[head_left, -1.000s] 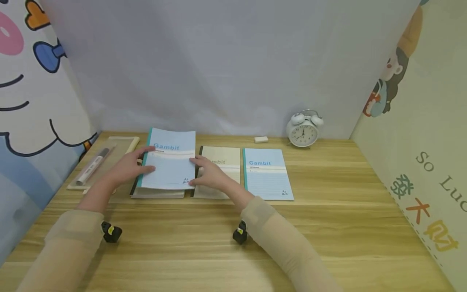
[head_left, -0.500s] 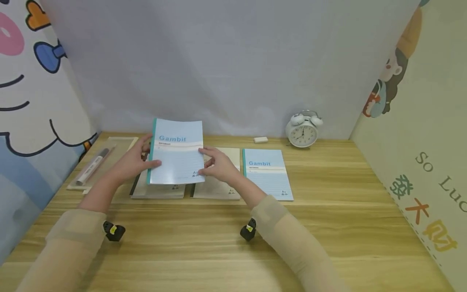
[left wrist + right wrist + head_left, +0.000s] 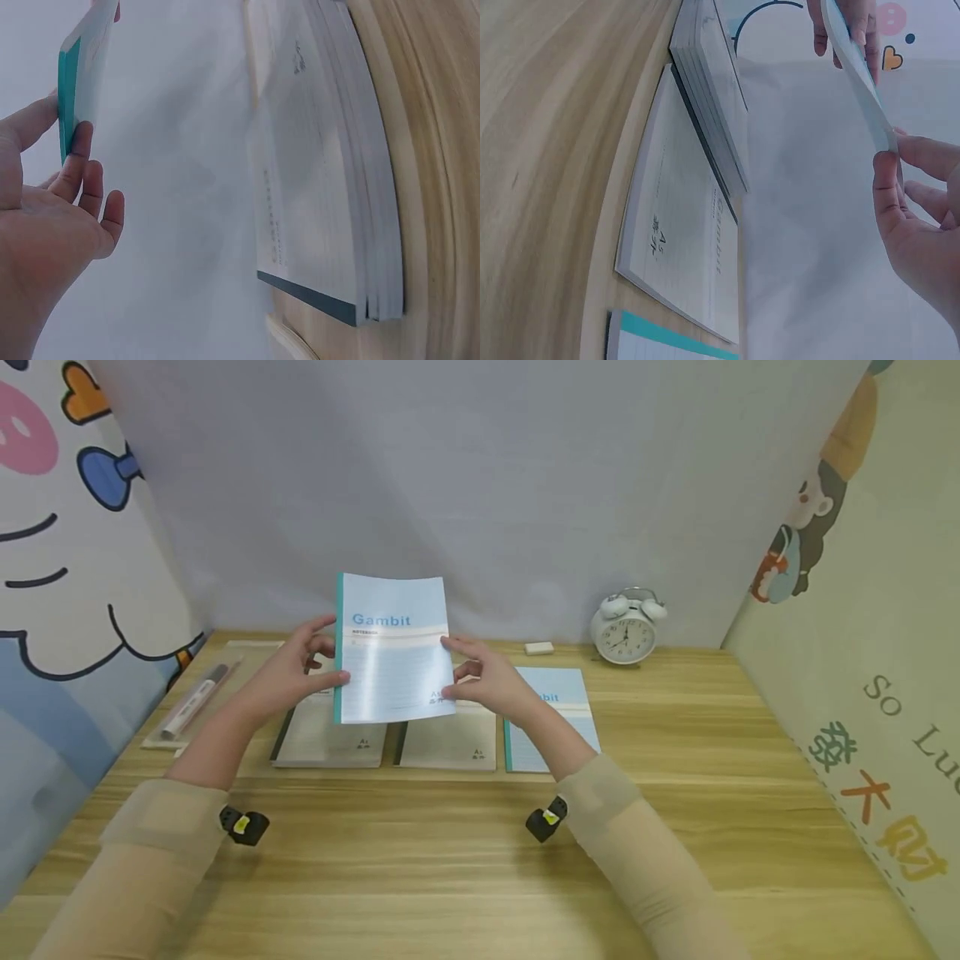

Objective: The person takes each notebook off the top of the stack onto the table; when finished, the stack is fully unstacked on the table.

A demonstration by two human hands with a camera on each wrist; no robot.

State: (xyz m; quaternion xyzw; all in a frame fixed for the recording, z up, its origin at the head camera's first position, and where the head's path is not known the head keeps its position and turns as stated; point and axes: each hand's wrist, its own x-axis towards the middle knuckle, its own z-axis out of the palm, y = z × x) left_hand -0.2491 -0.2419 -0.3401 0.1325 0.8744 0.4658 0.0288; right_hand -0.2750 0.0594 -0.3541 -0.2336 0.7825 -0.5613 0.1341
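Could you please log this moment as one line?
left hand: pinches blue notebook, spine side | right hand: pinches opposite edge | blue notebook: raised above table

Two grips (image 3: 288, 675) (image 3: 491, 681), two blue notebooks (image 3: 393, 656) (image 3: 570, 687), one single cream notebook (image 3: 450, 745), one stack of cream notebooks (image 3: 330, 745), number unclear, one marker (image 3: 193, 703), one flat case (image 3: 258, 647), one eraser (image 3: 538, 648), one alarm clock (image 3: 626, 638), two wrist cameras (image 3: 246, 827) (image 3: 546, 820).
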